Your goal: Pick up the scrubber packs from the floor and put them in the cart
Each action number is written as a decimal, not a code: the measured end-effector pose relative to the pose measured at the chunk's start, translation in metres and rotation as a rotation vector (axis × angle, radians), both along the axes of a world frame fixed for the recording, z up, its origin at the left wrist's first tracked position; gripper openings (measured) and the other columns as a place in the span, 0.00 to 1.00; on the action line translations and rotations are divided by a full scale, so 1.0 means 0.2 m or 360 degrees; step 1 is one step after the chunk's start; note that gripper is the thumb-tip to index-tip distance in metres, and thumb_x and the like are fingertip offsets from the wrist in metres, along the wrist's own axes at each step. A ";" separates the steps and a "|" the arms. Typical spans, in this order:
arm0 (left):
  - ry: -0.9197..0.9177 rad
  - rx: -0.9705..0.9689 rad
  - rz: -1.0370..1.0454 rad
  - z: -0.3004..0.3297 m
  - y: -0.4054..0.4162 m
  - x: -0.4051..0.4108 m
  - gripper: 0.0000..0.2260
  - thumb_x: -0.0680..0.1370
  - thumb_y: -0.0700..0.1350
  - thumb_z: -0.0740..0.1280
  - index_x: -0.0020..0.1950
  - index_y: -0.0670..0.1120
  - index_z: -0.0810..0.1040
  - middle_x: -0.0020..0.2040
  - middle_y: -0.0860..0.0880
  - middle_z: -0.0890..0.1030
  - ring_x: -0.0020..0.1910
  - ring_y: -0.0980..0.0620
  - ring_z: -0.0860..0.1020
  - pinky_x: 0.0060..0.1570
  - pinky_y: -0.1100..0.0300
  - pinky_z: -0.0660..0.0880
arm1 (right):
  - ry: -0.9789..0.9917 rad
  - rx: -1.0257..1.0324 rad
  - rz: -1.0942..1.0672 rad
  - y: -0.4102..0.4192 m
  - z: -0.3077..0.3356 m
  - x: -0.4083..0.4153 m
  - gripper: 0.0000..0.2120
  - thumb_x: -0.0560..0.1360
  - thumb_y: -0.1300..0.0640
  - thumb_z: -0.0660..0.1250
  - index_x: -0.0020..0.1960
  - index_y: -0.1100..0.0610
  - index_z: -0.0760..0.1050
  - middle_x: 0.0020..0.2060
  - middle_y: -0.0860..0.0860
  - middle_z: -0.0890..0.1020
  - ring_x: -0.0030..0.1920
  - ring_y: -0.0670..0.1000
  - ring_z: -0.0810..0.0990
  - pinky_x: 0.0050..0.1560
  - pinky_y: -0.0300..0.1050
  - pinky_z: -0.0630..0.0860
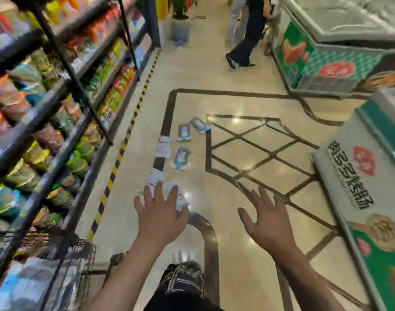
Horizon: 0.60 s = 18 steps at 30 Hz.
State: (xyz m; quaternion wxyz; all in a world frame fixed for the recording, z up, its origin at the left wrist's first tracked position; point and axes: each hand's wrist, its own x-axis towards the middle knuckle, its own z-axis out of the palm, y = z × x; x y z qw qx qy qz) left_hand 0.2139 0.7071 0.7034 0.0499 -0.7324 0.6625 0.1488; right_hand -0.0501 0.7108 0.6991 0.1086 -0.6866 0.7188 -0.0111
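At the far left the shelves (57, 90) of snack bags run along the aisle, and near us at the lower left stands the wire cart (64, 272), with some blurred pale goods already inside; we cannot tell what they are. Moving right, the scrubber packs (182, 158) lie scattered on the shiny floor (248, 142) along the dark inlaid line: two at the far end, two in the middle, and two or so near us. Our left hand (160, 217) reaches over the nearest pack (176, 195), fingers spread and straight, covering part of it; whether it touches the pack yet we cannot tell. It grips nothing. Our right hand (267, 221) hovers to the right of it, fingers fanned out wide, holding nothing, well apart from any pack. Further right stand the freezer chests (358, 167), and far up the aisle a person (248, 37) is walking.

What could go wrong, as we judge it: the packs are flat and slick on a polished floor, so straight fingers may just push the nearest one away instead of lifting it. With the packs spread down the aisle, one may be missed or stepped on by the passer-by. The cart sits behind our left arm, so a hasty toss could miss it.
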 end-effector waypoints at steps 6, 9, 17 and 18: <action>0.0014 -0.0018 -0.0059 -0.04 -0.48 -0.15 0.36 0.77 0.69 0.39 0.84 0.57 0.51 0.84 0.44 0.50 0.82 0.36 0.47 0.76 0.36 0.47 | -0.0127 0.0121 -0.0047 -0.44 -0.10 -0.08 0.36 0.80 0.32 0.55 0.81 0.50 0.61 0.82 0.51 0.60 0.81 0.60 0.56 0.79 0.57 0.57; 0.0031 -0.0045 -0.0044 -0.08 -0.81 -0.18 0.37 0.77 0.70 0.39 0.83 0.56 0.56 0.84 0.44 0.52 0.81 0.35 0.50 0.76 0.36 0.50 | -0.0121 0.0150 -0.0002 -0.79 -0.08 -0.08 0.34 0.81 0.35 0.58 0.81 0.51 0.63 0.82 0.51 0.62 0.81 0.59 0.57 0.78 0.56 0.59; 0.0167 0.0005 0.0169 -0.14 -1.84 -0.22 0.35 0.78 0.69 0.43 0.81 0.56 0.60 0.82 0.42 0.58 0.80 0.34 0.55 0.75 0.34 0.56 | 0.0013 0.0100 0.0200 -1.88 0.04 -0.14 0.31 0.81 0.40 0.63 0.77 0.58 0.69 0.78 0.56 0.69 0.79 0.60 0.64 0.76 0.53 0.63; 0.0174 -0.0002 0.0160 -0.13 -1.96 -0.23 0.32 0.80 0.68 0.46 0.82 0.56 0.58 0.83 0.43 0.57 0.81 0.35 0.53 0.76 0.35 0.54 | 0.0029 0.0077 0.0226 -2.02 0.04 -0.15 0.32 0.81 0.40 0.63 0.77 0.59 0.69 0.78 0.57 0.69 0.78 0.60 0.64 0.76 0.54 0.63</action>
